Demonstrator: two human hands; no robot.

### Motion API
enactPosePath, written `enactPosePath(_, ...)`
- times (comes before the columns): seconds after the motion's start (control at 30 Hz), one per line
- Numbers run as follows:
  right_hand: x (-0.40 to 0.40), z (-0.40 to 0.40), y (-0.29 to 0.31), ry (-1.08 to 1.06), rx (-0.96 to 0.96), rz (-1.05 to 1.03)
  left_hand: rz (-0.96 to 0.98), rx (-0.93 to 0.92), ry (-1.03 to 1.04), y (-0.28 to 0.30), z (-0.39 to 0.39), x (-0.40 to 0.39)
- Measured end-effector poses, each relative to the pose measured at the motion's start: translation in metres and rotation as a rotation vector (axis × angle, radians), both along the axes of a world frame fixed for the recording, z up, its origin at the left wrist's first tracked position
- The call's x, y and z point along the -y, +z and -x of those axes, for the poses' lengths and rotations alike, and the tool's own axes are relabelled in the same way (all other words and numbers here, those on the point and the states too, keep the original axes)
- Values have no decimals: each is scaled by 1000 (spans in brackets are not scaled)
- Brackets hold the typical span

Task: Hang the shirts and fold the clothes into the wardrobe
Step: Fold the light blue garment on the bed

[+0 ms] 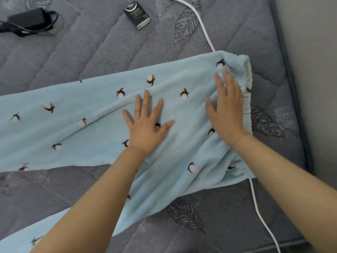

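Head view. Step in hand, as judged: smoothing the pale blue fleece trousers [102,114] flat before folding. To do it well, sweep both palms outward from the seat toward the legs, press out the diagonal ridge just beyond the left fingertips, and square the waistband before the first fold.

The left hand [145,125] lies flat, fingers spread, pressing the seat area. The right hand [226,108] lies flat, fingers straight, its outer edge just beside the elastic waistband [246,88]. The trousers lie under both palms on the quilted mattress [91,52]; the legs run away to the left of the left hand. A white cable [198,21] passes beneath the waistband end.
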State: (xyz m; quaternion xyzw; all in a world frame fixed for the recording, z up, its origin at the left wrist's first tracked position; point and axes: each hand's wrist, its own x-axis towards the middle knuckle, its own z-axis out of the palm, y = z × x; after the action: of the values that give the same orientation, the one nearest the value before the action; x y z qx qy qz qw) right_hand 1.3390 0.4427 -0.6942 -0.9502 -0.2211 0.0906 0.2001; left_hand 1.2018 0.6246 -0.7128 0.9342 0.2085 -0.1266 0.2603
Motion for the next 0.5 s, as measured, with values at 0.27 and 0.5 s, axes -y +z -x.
enactPosePath(0.27,92,149,18,-40,-273,-85,323,104,140,38,113,40)
enactPosePath(0.5,124,187,26,-630,-328,-313,798,23,780,63,196,102)
